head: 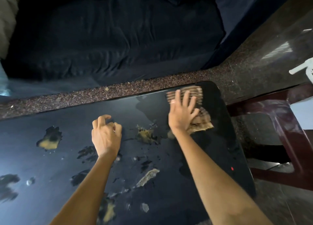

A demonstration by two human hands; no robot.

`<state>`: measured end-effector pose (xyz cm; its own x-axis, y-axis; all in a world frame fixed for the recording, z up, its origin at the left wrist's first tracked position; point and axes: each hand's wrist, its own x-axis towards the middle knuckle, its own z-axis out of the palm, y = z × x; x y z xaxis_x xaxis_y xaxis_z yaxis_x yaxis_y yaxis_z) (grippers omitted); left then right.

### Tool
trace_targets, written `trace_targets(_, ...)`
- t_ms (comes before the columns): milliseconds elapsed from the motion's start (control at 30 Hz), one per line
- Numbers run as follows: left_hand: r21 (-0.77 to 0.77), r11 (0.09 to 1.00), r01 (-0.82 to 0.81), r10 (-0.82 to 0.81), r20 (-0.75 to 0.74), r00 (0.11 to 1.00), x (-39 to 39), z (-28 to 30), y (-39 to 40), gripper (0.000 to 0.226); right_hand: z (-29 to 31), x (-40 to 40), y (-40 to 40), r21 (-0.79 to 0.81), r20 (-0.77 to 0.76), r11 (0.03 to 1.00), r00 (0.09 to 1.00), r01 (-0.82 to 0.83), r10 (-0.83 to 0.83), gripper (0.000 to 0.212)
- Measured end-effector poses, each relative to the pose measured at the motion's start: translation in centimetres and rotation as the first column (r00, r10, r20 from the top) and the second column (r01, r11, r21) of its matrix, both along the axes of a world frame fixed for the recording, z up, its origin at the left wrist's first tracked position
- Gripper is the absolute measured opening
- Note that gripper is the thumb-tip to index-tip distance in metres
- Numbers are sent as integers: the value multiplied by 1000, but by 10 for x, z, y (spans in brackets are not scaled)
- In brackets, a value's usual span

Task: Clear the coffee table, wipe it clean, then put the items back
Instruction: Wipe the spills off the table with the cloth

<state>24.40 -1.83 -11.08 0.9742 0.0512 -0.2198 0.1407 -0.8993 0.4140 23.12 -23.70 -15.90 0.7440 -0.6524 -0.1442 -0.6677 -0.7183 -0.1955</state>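
Seen from above, a dark glossy worktop [71,126] fills the lower part of the view, its coating worn away in tan and grey patches [49,140] across the left and middle. Left of centre, the left hand [105,133] hovers at or just on the surface, fingers curled loosely with nothing in them. To its right, the right hand [182,113] lies flat with fingers spread, pressing a striped brown cloth [197,95] onto the worktop's far right corner; the cloth is blurred. Behind the worktop runs a strip of speckled floor [101,92], then a dark blue sofa [110,38]. At far right stands a dark red plastic chair [279,116].
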Motion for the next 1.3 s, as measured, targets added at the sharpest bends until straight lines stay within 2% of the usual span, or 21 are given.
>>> trace_targets(67,-1,1000,0,0,-4,1000,-4,1,-1,25,0,-4,41,-33,11,953,953,-302,302,48)
trace_targets(133,-2,1000,-12,12,-14,1000,-8,5,-3,25,0,-14,55,-5,-10,786,786,-619,619,47)
trace_targets(200,1,1000,5,-5,-3,1000,-11,8,-2,25,2,-19,26,-19,-30,615,615,-789,788,46)
trace_targets(233,0,1000,17,-17,4,1000,-12,10,0,25,1,-25,6,-59,-56,618,621,-784,782,46)
trace_targets(267,-5,1000,21,-21,4,1000,-13,10,1,26,1,-33,-17,-91,-82,698,704,-710,706,45)
trace_targets(333,-27,1000,-12,12,-8,1000,-15,11,5,27,1,-51,-60,-76,-96,916,917,-395,387,47)
trace_targets(367,-37,998,-42,41,-18,999,-16,10,7,26,3,-58,-74,-43,-83,977,975,-209,205,47)
trace_targets(433,-45,996,-81,80,-31,996,-20,8,12,23,5,-60,-75,12,-62,999,997,41,-40,47)
trace_targets(500,-41,996,-84,82,-41,996,-27,5,15,19,7,-52,-44,11,-51,994,993,111,-110,49)
trace_targets(600,-23,999,-44,43,-49,998,-40,4,13,13,4,-57,31,-52,-26,981,983,-184,183,50)
trace_targets(700,-19,1000,-16,15,-52,999,-46,6,7,16,3,-76,71,-3,-31,819,819,-574,574,46)
trace_targets(767,-22,1000,-15,14,-49,999,-47,7,4,16,2,-82,50,22,-34,692,691,-722,722,46)
trace_targets(800,-26,1000,-14,13,-45,999,-46,8,2,16,2,-87,32,-4,-44,674,674,-738,737,46)
trace_targets(867,-39,999,-7,6,-46,999,-44,10,-2,16,1,-98,-9,-61,-74,794,796,-605,601,49)
trace_targets(933,-41,999,-1,-1,-65,998,-42,11,-5,18,1,-108,-49,-74,-78,957,958,-281,276,50)
trace_targets(967,-37,999,7,-10,-76,997,-42,11,-8,19,1,-111,-65,-58,-57,992,992,-114,111,48)
trace_targets(1067,-31,999,21,-24,-94,995,-46,8,-9,20,-1,-101,-64,14,-4,982,982,187,-187,46)
trace_targets(1133,-24,999,35,-37,-94,995,-49,5,-8,19,0,-91,-33,8,1,975,975,222,-222,47)
trace_targets(1167,-15,999,41,-42,-95,995,-50,4,-8,19,-1,-91,-16,-29,1,990,991,137,-137,48)
trace_targets(1233,-1,999,46,-46,-100,994,-50,3,-7,19,-1,-105,7,-86,-23,972,975,-220,219,48)
trace_targets(1300,18,998,53,-51,-98,994,-47,5,-5,20,0,-123,-6,-101,-53,776,782,-623,621,46)
